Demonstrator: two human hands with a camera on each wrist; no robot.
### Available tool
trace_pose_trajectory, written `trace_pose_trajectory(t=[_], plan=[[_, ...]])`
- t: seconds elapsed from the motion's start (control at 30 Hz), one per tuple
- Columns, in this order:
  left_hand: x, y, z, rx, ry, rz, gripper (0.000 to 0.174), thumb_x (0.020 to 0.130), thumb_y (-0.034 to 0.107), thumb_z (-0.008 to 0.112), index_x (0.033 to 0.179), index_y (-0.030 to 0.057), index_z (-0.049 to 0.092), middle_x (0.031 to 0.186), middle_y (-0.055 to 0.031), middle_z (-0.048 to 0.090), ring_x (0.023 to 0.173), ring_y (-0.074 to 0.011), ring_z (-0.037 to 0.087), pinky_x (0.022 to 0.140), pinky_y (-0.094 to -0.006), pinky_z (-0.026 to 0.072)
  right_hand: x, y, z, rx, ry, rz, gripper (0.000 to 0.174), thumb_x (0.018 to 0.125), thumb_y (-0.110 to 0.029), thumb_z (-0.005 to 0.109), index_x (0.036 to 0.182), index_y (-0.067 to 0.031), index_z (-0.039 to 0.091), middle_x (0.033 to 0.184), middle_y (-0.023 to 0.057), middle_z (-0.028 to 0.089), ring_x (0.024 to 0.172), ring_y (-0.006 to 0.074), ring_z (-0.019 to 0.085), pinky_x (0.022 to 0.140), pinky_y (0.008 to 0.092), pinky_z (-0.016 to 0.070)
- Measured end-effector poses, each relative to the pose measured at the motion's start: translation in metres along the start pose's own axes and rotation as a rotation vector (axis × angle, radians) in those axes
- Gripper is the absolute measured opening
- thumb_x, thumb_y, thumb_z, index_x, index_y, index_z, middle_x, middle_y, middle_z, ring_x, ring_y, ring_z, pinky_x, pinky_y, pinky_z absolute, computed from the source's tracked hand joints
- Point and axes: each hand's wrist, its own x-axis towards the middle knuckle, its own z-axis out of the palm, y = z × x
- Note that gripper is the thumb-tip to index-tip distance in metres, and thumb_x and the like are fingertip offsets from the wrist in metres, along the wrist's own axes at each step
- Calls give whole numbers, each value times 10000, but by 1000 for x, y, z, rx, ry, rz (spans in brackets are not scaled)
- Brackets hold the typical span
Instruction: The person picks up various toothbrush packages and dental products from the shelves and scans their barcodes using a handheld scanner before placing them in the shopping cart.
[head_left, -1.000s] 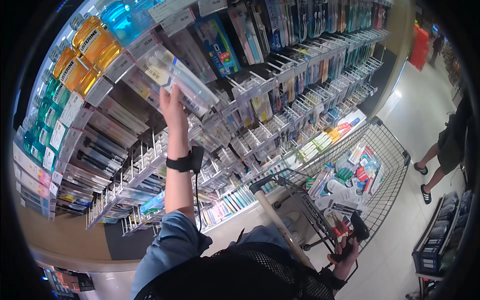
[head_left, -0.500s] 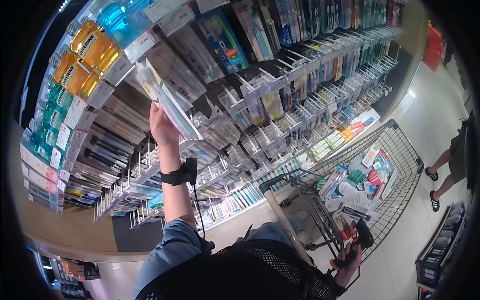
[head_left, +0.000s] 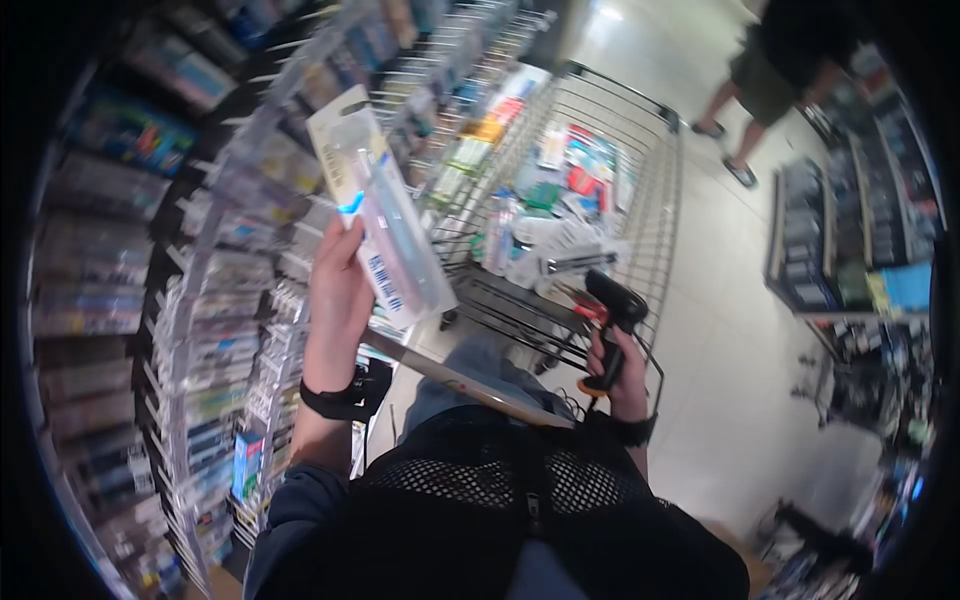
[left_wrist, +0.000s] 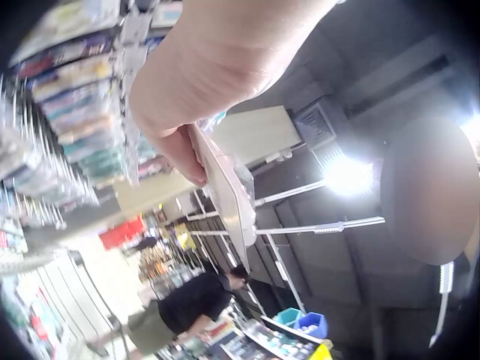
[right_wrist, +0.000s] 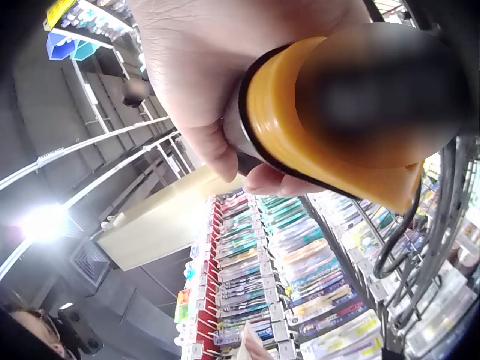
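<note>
In the head view my left hand (head_left: 340,285) pinches a clear-fronted toothbrush pack (head_left: 385,215) by its lower left edge, the pack tilted above the cart handle. The left wrist view shows the pack (left_wrist: 227,191) nearly edge-on, held by the fingers of my left hand (left_wrist: 202,75). My right hand (head_left: 622,370) grips a black and orange handheld scanner (head_left: 612,310) over the near end of the cart. In the right wrist view my right hand (right_wrist: 217,82) is wrapped round the scanner's orange-ended handle (right_wrist: 300,112).
A wire shopping cart (head_left: 668,170) holds many small packaged goods (head_left: 575,190). Shelves of hanging packs (head_left: 215,340) stand on the left. Ahead on the right, a person in dark clothes (head_left: 765,85) stands near low display racks (head_left: 805,235).
My left hand has drawn the pack away from the shelf towards the cart. The view has turned right, and my right hand with the scanner now appears higher in the picture.
</note>
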Motion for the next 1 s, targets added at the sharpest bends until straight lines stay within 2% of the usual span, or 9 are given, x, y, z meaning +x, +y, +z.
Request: trace_pose_trajectory(t=[0.13,0.3,0.37,0.43,0.5,0.63,0.9,0.93,1.0], plan=[[34,-71,38,67,-132,-190,320,891,68,377,1205,9,365,1083,-85,521,991,-145,520,849,-292,425,-2,-1,-4,2,-1,-61,265,870,-236,437,1065,-57,424,650,45,451,471,135,448,448,245,369],[57,-134,58,119,-314,-232,285,879,51,401,1161,12,398,1057,-76,532,934,-111,533,770,-235,437,-4,1,-5,34,37,-118,244,867,-220,446,1026,-36,436,636,47,466,463,128,456,444,246,381],[63,-146,57,396,-344,-274,284,874,55,414,1156,17,403,1047,-72,535,914,-99,535,774,-222,429,-6,-1,-5,17,47,-139,215,866,-226,445,960,-33,449,637,45,471,462,123,457,443,247,386],[67,-152,58,408,-344,-297,286,869,62,423,1153,26,409,1021,-58,538,904,-85,532,772,-213,420,-5,-2,-7,18,59,-148,196,868,-229,438,911,-38,448,638,43,471,461,124,457,444,248,390],[66,-155,63,91,-344,-306,284,866,67,428,1147,27,412,1009,-50,538,896,-79,532,759,-206,423,-5,-3,-6,0,63,-142,189,870,-235,430,879,-46,446,636,41,469,463,125,459,447,249,394],[83,-159,54,149,-391,-360,309,871,66,410,1174,8,383,1061,-67,526,929,-120,536,794,-241,426,-3,-2,-3,62,1,-135,295,875,-233,415,1090,-30,417,641,48,448,467,124,442,443,239,376],[87,-146,45,-78,-363,-398,345,878,57,355,1217,-9,358,1102,-90,500,982,-125,521,835,-261,423,8,-1,6,1,-14,-94,381,875,-271,385,1160,-23,335,625,57,400,403,122,401,406,238,359],[90,-149,41,-85,-381,-399,376,888,66,349,1256,2,304,1141,-112,492,999,-158,534,849,-281,449,8,-2,7,2,-16,-84,381,875,-271,385,1160,-23,335,625,57,400,403,122,401,406,238,359],[90,-148,42,-89,-367,-407,375,890,68,343,1257,4,302,1147,-115,489,1003,-161,533,851,-284,449,7,-2,8,35,-55,-103,352,867,-245,403,1128,-10,370,631,58,433,434,121,431,432,234,394]])
